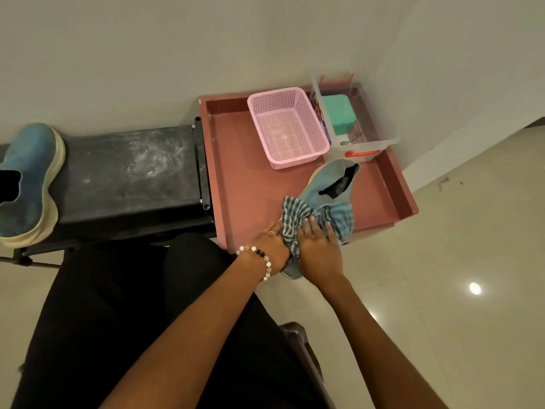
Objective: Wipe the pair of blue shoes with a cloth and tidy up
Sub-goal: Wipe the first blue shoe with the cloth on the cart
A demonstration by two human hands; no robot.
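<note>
One blue shoe [331, 184] lies over the front edge of the red tray table [244, 178], its heel opening toward the wall. A green-and-grey checked cloth [298, 216] is draped over its toe end. My left hand [272, 246], with a bead bracelet, holds the shoe's toe under the cloth. My right hand [320, 249] presses flat on the cloth with straight fingers. The second blue shoe [29, 178], with a cream sole, lies on the black bench [129, 169] at the far left.
A pink mesh basket [287, 128] and a clear plastic box [354, 119] holding a teal case stand at the back of the tray table against the wall. My dark-trousered legs fill the lower left. Glossy floor tiles lie to the right.
</note>
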